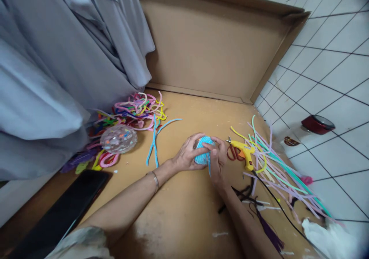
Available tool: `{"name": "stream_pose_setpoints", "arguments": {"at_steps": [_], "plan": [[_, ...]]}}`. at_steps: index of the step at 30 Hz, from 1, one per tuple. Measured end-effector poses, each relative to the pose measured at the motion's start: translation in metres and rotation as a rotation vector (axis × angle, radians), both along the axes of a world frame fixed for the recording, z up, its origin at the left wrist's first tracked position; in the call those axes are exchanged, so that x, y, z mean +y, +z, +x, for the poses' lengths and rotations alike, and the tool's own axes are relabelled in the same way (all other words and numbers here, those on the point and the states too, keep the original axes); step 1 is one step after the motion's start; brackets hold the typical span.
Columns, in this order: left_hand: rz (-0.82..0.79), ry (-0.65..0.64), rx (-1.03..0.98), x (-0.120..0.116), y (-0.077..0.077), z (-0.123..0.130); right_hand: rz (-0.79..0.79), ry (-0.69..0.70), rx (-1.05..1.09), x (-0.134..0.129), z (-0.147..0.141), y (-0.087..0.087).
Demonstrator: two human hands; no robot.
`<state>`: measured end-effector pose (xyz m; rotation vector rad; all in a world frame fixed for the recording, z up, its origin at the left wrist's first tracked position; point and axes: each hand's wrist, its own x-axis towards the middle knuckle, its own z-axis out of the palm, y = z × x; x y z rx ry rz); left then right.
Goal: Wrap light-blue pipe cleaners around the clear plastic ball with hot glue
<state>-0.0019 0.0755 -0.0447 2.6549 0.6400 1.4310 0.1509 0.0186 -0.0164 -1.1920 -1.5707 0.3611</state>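
A round light-blue bundle of wound fuzzy stems (203,155) is held between both hands above the brown table. My left hand (187,153) wraps round its left side, fingers curled over it. My right hand (218,161) presses on its right side, with thumb and fingers closed near a blue strand that hangs down. Blue pipe cleaners (155,137) lie loose on the table to the left. A yellow glue gun (245,154) rests just right of my right hand, beside red-handled scissors (234,152).
Coloured pipe cleaners (138,109) and a clear speckled ball (118,139) lie left, near a black phone-like slab (63,213). More pipe cleaners (284,170) spread at right, with the glue gun's cord. A cardboard panel (213,43) stands behind; grey cloth (66,51) hangs left.
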Motion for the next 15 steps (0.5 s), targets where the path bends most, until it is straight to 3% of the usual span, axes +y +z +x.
{"name": "stream_pose_setpoints", "arguments": {"at_steps": [9, 15], "plan": [[0.031, -0.015, -0.021, 0.001, -0.001, 0.000, -0.031, -0.080, 0.115, 0.016, 0.008, -0.013], [0.021, -0.003, -0.011, -0.001, -0.001, -0.001, -0.038, -0.136, -0.011, 0.014, 0.011, -0.008]]}}
